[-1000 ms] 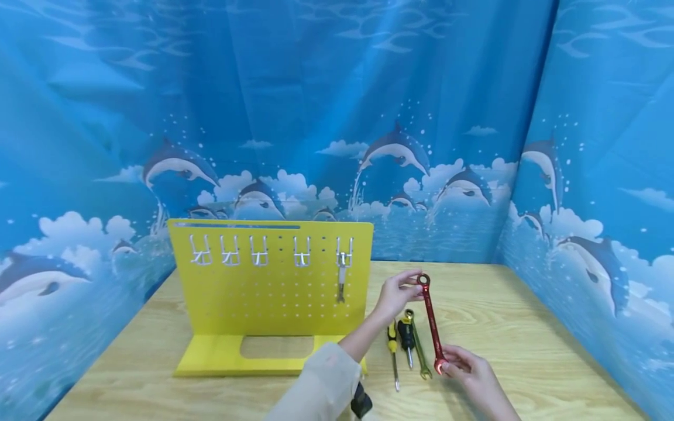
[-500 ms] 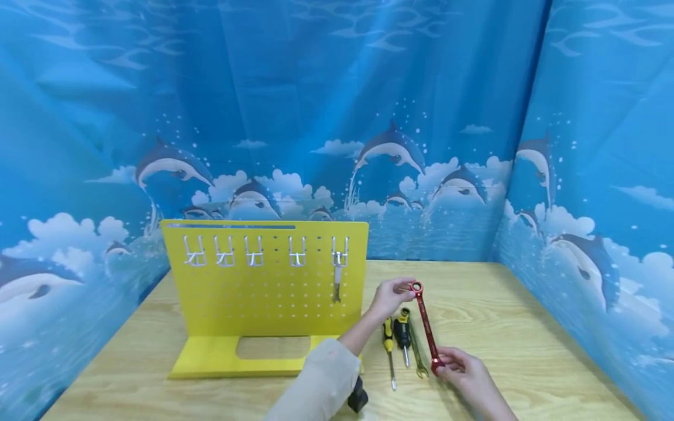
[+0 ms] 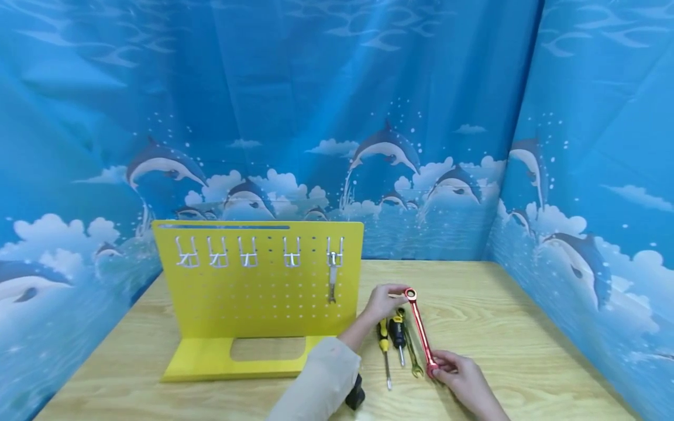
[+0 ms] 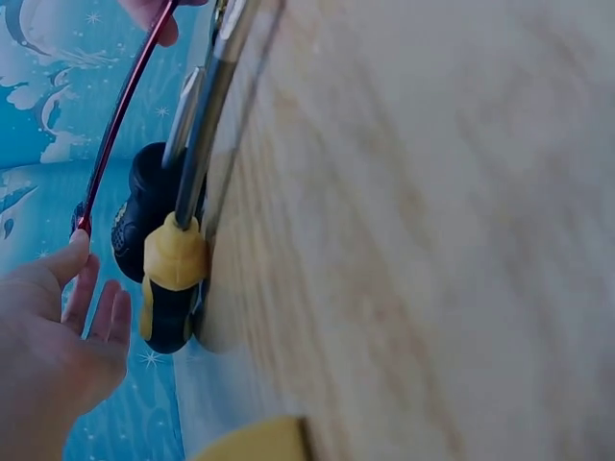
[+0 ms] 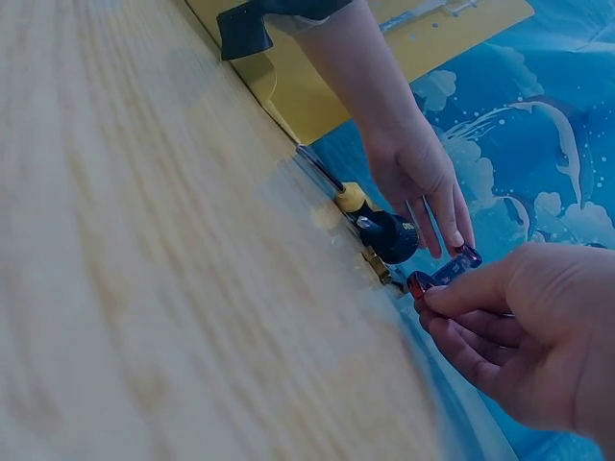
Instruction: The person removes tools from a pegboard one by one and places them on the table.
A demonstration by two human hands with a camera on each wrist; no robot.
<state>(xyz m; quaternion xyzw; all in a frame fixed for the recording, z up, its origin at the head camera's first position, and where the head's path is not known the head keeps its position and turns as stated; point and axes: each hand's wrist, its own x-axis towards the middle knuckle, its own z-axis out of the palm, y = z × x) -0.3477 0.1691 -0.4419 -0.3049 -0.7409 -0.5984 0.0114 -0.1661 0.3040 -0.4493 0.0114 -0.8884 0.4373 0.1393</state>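
A red combination wrench [image 3: 420, 330] slants between both hands in the head view. My left hand [image 3: 384, 303] pinches its ring end, thumb and fingertips at the ring; the left wrist view shows this left hand [image 4: 62, 331] with its other fingers loosely bent. My right hand [image 3: 462, 380] pinches the open-jaw end, and in the right wrist view the right hand [image 5: 524, 336] has thumb and index finger on it. Just left of the wrench lie a green-gold wrench [image 3: 413, 351], a stubby black screwdriver [image 3: 397, 333] and a longer yellow-and-black screwdriver [image 3: 384, 342].
A yellow pegboard [image 3: 258, 298] stands on the wooden table [image 3: 505, 351] to the left, with several wire hooks along its top. A small silver wrench [image 3: 333, 280] hangs from the rightmost hook [image 3: 334, 251]. Blue dolphin-print curtains [image 3: 295, 117] enclose the table.
Both hands have lowered the red wrench slightly, its ring end coming down closer to the tools on the table. The whole scene has shifted a little left in the head view.
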